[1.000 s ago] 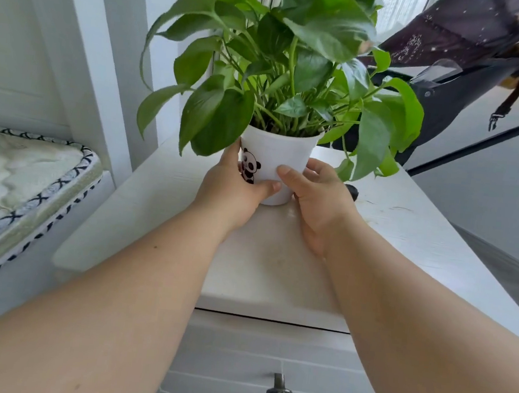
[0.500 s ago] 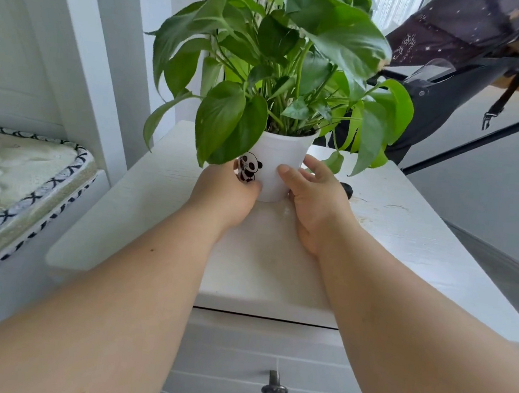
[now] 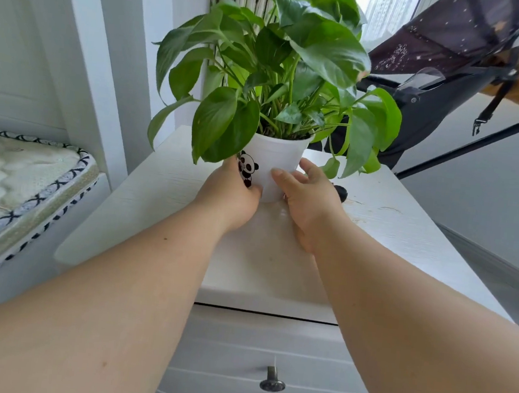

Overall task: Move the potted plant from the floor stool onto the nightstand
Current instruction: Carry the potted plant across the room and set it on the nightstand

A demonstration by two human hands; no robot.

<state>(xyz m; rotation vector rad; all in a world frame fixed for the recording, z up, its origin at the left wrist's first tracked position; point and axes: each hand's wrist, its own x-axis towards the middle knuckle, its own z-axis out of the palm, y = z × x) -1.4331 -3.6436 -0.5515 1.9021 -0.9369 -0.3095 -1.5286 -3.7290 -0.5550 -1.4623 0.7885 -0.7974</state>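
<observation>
Fingers of the left hand (image 3: 230, 193) wrap the left wall of the potted plant (image 3: 274, 156). The right hand (image 3: 310, 201) lays its thumb on the front, fingers loosely curved round the right wall. Its white panda-printed pot, full of green pothos leaves, stands upright at frame centre on the white nightstand (image 3: 156, 205).

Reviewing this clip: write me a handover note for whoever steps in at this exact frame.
The left hand grips the potted plant by the pot's left side. The right hand has its thumb on the pot's front, fingers loosely spread at its right side; their contact is unclear.
The plant stands upright on the nightstand; the stool is out of view.
Done: plant appears set down.
Left: release both hands and withdraw, minding the small dark object beside the right hand.
</observation>
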